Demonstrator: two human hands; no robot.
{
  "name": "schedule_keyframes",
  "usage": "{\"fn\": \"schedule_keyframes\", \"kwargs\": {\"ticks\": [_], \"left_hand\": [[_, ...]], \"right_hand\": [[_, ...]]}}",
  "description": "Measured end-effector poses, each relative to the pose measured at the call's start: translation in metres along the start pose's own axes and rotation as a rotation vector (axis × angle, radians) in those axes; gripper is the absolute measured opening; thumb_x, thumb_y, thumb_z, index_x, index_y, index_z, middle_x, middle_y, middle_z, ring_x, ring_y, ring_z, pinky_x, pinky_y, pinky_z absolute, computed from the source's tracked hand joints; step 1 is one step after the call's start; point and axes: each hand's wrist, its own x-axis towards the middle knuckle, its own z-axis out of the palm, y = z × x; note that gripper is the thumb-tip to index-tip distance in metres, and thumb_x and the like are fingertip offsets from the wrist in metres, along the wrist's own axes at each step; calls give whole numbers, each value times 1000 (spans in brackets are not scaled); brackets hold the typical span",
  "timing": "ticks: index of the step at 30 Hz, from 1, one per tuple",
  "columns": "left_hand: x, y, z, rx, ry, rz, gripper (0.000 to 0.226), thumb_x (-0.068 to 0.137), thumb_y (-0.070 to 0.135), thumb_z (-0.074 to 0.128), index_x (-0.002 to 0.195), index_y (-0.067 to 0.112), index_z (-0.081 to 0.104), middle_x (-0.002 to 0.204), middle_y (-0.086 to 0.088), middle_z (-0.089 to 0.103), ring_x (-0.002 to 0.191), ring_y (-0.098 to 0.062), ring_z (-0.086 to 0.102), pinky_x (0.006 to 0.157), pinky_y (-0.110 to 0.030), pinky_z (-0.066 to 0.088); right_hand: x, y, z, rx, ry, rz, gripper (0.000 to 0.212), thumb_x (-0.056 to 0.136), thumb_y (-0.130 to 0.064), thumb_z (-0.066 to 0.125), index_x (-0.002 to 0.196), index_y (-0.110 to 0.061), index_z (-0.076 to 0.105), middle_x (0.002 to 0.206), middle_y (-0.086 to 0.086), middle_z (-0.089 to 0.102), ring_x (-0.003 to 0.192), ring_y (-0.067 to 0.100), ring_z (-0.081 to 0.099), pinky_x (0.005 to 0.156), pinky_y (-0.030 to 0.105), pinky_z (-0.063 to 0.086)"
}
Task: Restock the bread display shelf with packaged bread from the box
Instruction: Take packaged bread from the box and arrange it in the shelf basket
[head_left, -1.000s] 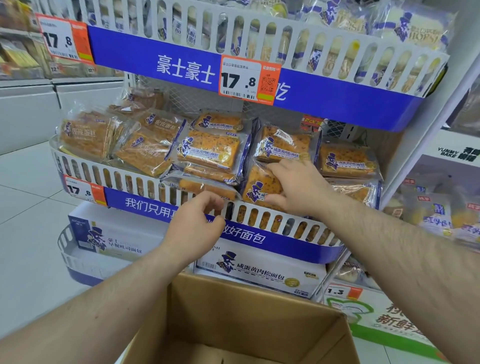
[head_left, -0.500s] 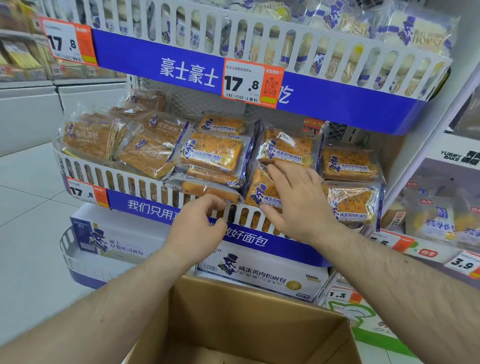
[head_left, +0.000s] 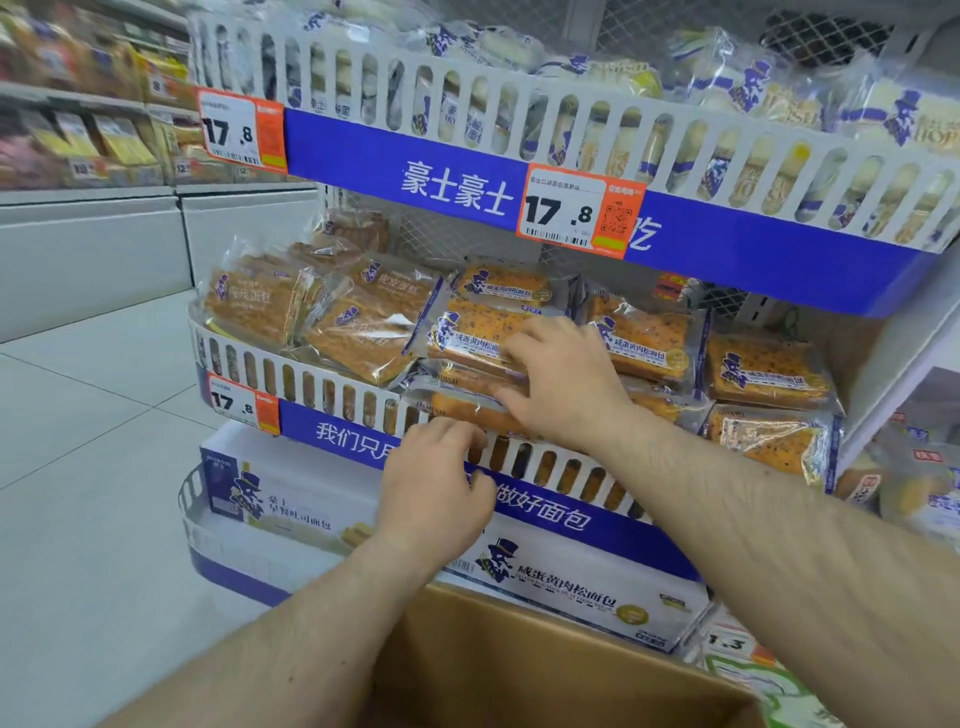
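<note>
Fingers (head_left: 511, 358) of the right hand (head_left: 563, 384) spread flat on clear-wrapped orange bread packs (head_left: 467, 338); left hand (head_left: 436, 483) curls on the white slotted shelf rail (head_left: 322, 384).

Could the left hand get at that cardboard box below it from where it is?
Probably yes: the left hand rests at the shelf rail, and the open box sits right below with nothing between.

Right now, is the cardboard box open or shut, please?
Open: the box shows its bare inner wall, with no flaps across the top.
</note>
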Motion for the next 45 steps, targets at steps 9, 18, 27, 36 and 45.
{"fn": "schedule_keyframes", "kwargs": {"ticks": [9,18,27,36,45], "left_hand": [[5,1,2,-3,23,27,53,86,28,62,138,27,47,139,9,45,131,-10,32,113,-34,33],[54,-1,4,392,-176,164,73,99,49,36,156,35,-8,163,2,-24,146,-28,-30,115,-47,-17],[84,-6,2,472,-231,152,60,99,53,31,153,47,5,165,9,-7,147,-39,-24,116,-62,-5],[103,-16,-10,-22,34,84,36,94,15,62,129,25,59,139,-2,36,113,-23,54,88,-28,49],[117,-20,-21,-181,-8,-203,60,89,41,69,134,18,37,115,0,62,106,-22,63,83,-35,50]], "right_hand": [[38,15,-5,-50,-106,28,59,92,-51,58,146,-35,39,154,1,37,139,26,36,106,49,44],[56,22,0,-109,-67,209,47,93,-49,55,136,-30,52,140,8,51,127,32,48,104,46,42],[62,23,0,2,-46,307,37,93,-42,56,126,-26,62,135,7,55,123,32,52,105,45,41],[18,8,-10,-200,-125,112,35,95,-50,45,106,-23,64,100,-2,65,102,23,57,100,45,31],[27,-7,-10,-244,-322,170,30,99,-47,50,117,-24,59,125,9,58,128,31,39,108,52,23]]}}
